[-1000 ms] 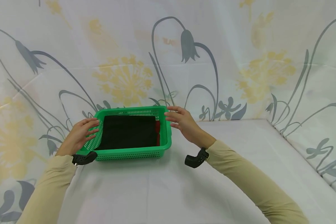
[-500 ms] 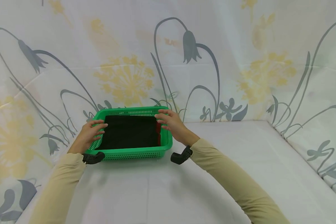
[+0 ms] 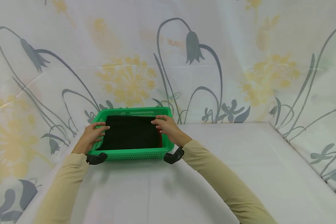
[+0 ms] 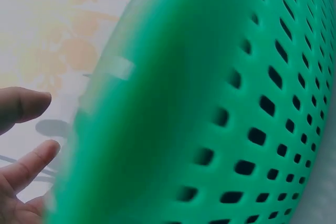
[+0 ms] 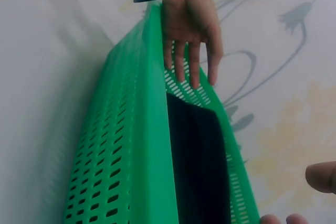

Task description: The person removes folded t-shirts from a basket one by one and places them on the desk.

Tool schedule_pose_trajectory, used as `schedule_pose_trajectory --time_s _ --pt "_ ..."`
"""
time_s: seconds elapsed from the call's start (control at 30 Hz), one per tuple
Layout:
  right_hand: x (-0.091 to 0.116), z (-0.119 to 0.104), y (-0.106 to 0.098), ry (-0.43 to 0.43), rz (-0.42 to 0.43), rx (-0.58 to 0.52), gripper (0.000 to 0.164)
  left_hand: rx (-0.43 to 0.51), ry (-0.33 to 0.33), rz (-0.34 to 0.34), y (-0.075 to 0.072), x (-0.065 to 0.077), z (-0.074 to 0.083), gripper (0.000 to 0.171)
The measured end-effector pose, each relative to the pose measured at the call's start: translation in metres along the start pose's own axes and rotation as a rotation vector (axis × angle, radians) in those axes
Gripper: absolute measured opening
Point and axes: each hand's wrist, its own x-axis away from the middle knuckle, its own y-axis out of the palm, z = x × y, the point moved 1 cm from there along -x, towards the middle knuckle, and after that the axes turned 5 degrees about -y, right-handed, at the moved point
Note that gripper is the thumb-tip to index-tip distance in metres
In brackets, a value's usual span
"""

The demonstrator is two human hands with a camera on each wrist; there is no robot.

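Observation:
A green perforated plastic basket (image 3: 128, 151) stands against the back wall. In it lies a flat black piece, cloth-like (image 3: 131, 132), with a strip of dark red material (image 3: 160, 140) showing along its right edge. Over the basket's left end hovers my left hand (image 3: 90, 137), fingers loosely extended and holding nothing. The right wrist view shows that left hand (image 5: 190, 22) with its fingers pointing down inside the rim. My right hand (image 3: 169, 129) is over the right end, fingertips near the black piece's upper right corner; contact cannot be told. The left wrist view is mostly filled by the basket's side (image 4: 283, 129).
The basket sits on a white-covered table (image 3: 226, 155) that extends to the right and front. A white curtain (image 3: 128, 34) printed with grey and yellow flowers rises behind it. Each wrist wears a black camera mount (image 3: 173, 156).
Both hands have moved inward over the basket, the right hand leftward from beyond the right rim and the left hand rightward. The basket and black piece stay in place; the view has shifted slightly.

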Motion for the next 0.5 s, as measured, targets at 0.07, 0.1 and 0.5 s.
schedule_pose_trajectory --time_s 0.07,0.1,0.5 --pt "-0.002 0.002 0.002 0.026 0.011 0.021 0.051 -0.013 -0.006 -0.003 0.0 -0.001 -0.002 0.071" --pt "-0.003 0.003 0.003 0.037 0.014 0.034 0.051 -0.023 -0.01 -0.004 0.0 -0.001 -0.002 0.071" --pt "-0.017 0.019 0.012 0.097 0.044 0.115 0.057 -0.151 -0.068 0.044 0.009 -0.008 -0.006 0.066"
